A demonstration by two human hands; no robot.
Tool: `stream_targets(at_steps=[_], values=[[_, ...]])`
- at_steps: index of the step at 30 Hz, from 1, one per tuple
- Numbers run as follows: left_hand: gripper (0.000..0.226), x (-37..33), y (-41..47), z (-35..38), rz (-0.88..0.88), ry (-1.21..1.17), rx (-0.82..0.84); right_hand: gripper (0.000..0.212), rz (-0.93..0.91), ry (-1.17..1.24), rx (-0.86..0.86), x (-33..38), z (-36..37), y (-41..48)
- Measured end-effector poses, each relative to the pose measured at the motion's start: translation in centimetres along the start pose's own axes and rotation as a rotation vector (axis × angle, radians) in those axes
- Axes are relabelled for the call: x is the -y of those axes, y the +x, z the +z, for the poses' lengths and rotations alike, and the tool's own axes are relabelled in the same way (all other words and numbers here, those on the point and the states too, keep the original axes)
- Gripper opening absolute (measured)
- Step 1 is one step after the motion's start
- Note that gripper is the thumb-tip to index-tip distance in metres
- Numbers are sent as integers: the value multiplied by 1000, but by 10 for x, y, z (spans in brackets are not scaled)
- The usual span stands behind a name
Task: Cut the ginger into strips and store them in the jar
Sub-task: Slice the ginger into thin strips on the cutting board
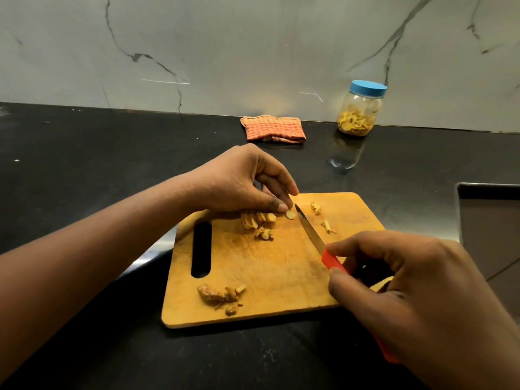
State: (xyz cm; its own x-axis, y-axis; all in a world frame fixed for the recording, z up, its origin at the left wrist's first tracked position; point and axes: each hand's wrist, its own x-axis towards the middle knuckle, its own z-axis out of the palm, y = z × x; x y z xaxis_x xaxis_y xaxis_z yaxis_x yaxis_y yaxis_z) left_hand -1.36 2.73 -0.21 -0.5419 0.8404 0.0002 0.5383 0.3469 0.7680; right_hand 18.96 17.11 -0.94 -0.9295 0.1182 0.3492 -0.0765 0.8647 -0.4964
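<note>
A wooden cutting board (275, 266) lies on the black counter. My left hand (239, 178) pinches a small ginger slice (290, 214) at the board's far edge, beside a pile of ginger slices (257, 219). My right hand (416, 291) grips a red-handled knife (312, 233); the blade tip rests right next to the pinched slice. A few cut strips (327, 226) lie right of the blade. An uncut ginger chunk (218, 295) sits near the board's front edge. A clear jar (360, 111) with a blue lid, closed and partly filled with ginger strips, stands at the back right.
A folded orange checked cloth (273, 129) lies against the marble backsplash, left of the jar. A steel sink (489, 229) opens at the right edge of the counter, close to the board.
</note>
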Motion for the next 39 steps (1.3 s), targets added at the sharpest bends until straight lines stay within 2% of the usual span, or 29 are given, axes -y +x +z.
stream_targets(at_steps=[11, 21, 27, 30, 39], values=[[31, -1, -1, 1, -35, -35, -16, 27, -54, -59, 40, 4, -2, 4], [31, -4, -1, 2, -49, -10, -3, 32, -162, -238, 70, 2, -2, 14], [31, -4, -2, 3, -56, -5, 1, 30, -115, -149, 155, 2, -2, 30], [30, -3, -2, 3, -64, -14, -10, 27, -154, -179, 177, 2, 1, 33], [30, 0, 0, 2, -77, -52, -3, 13, -231, -246, 21, -4, -6, 11]])
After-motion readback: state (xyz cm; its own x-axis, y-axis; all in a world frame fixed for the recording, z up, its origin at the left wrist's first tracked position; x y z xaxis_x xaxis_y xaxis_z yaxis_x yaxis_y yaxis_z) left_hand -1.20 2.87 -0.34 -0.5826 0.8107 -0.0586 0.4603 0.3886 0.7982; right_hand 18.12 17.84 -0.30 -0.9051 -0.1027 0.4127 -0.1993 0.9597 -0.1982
